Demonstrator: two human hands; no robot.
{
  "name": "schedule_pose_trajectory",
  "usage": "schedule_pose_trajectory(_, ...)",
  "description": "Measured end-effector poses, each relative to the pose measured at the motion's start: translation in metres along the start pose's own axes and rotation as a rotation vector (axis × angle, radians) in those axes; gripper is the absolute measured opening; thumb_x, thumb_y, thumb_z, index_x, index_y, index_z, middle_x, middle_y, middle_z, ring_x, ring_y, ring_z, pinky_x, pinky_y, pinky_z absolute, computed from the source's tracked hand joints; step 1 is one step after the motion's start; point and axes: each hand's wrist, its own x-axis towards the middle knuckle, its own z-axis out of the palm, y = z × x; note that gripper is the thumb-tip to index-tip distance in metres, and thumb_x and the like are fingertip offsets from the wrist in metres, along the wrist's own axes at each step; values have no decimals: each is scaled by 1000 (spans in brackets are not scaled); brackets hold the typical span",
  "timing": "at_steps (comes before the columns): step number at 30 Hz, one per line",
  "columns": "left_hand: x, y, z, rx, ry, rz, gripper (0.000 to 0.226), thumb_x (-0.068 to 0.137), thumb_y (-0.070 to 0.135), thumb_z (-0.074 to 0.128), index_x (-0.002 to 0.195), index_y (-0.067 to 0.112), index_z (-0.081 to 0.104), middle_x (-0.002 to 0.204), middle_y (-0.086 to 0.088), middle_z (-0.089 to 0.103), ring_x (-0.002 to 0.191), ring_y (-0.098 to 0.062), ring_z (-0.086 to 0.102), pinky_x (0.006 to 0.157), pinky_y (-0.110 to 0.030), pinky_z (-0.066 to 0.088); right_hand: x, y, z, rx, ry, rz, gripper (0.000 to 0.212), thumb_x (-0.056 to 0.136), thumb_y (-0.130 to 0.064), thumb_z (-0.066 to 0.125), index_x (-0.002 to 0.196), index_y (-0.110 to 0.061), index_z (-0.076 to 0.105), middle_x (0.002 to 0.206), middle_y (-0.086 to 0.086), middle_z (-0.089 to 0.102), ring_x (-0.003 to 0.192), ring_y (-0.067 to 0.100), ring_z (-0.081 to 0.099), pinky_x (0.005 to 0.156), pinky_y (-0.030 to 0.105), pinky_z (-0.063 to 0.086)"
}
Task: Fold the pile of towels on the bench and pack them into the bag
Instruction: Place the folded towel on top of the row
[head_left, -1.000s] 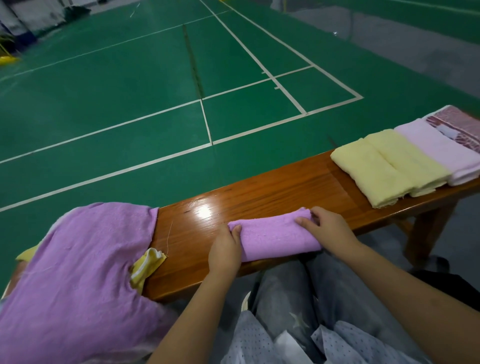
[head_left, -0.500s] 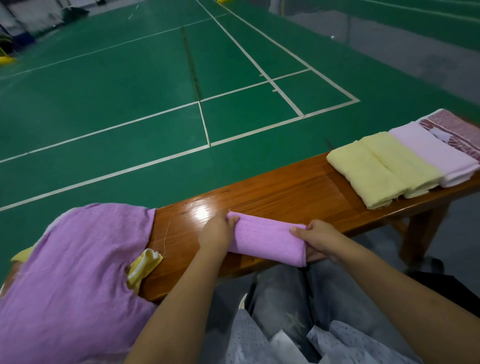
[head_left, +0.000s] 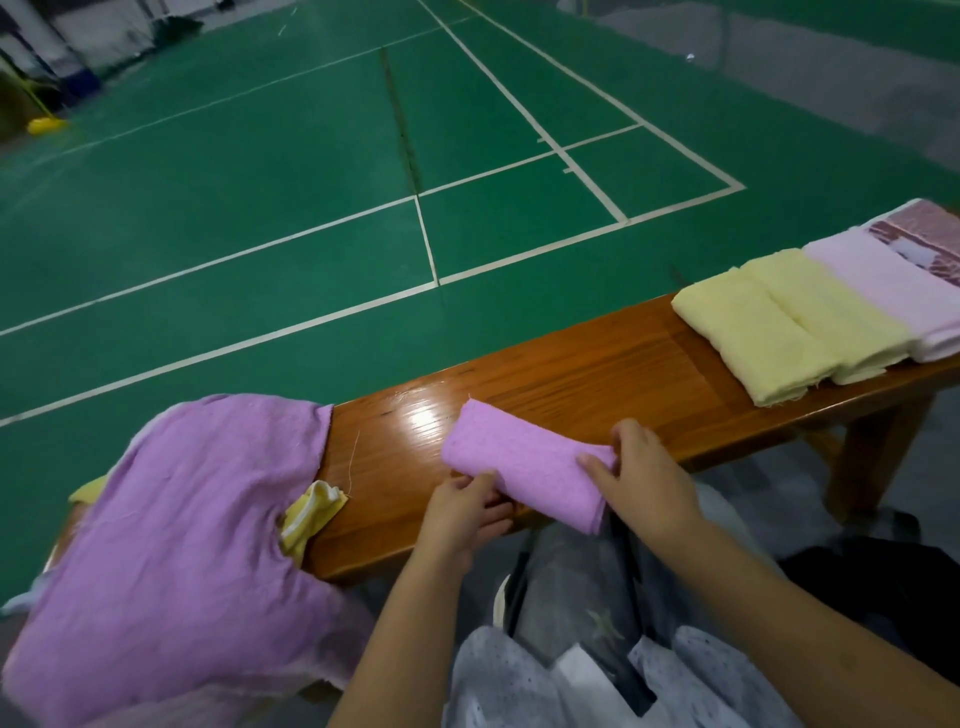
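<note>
So the folded purple towel (head_left: 524, 465) sits on the tabletop (head_left: 613, 374) near its front edge, long axis running diagonally from far-left to near-right, near end hanging slightly off. Right hand (head_left: 644, 478) has its grip curled over the right end, left hand (head_left: 462, 512) pinches the near-left edge from below. Both hands are on it, so neither's nearer. The 4 folded towels (head_left: 810, 317) lie well off to the right, probably where this one goes. Unfolded pile (head_left: 171, 545) waits on the left.

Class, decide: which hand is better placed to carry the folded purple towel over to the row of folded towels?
Probably right: the right hand grips the purple towel on the side toward the folded row.
</note>
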Motion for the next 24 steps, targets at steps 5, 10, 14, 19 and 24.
schedule_pose_trajectory(5,-4,10,16,-105,-76,-27,52,91,21,64,135,4,42,120,-15,62,103,-30,65,86,-43,56,9,5,-2,184,-141,-99,56,89,-43,60,135,-16,45,133,7,48,117,22,50,93,32,44)
schedule_pose_trajectory(10,-7,12,32,-71,-137,-31,51,87,26,68,128,4,49,120,-14,63,106,-30,64,88,-45,56,3,7,3,362,-267,-3,53,88,-42,63,131,-14,48,127,5,57,105,18,56,84,31,48)
schedule_pose_trajectory(14,-4,7,45,1,-92,48,49,85,30,71,125,10,52,122,-7,62,107,-25,62,87,-42,56,-5,15,2,484,-273,55,52,88,-43,63,129,-15,48,122,4,58,102,16,57,74,23,47)
schedule_pose_trajectory(19,-4,7,64,208,-7,194,30,89,30,65,112,21,48,115,-1,58,96,-15,60,70,-29,55,-8,28,-1,554,-269,117,50,87,-45,63,126,-17,49,113,2,60,98,15,60,75,25,52)
schedule_pose_trajectory(24,-7,19,85,117,-98,225,36,92,29,62,123,17,48,119,-2,59,103,-19,62,83,-39,58,-5,43,-15,652,-266,101,54,83,-51,62,126,-21,49,122,-3,58,104,12,58,79,24,52)
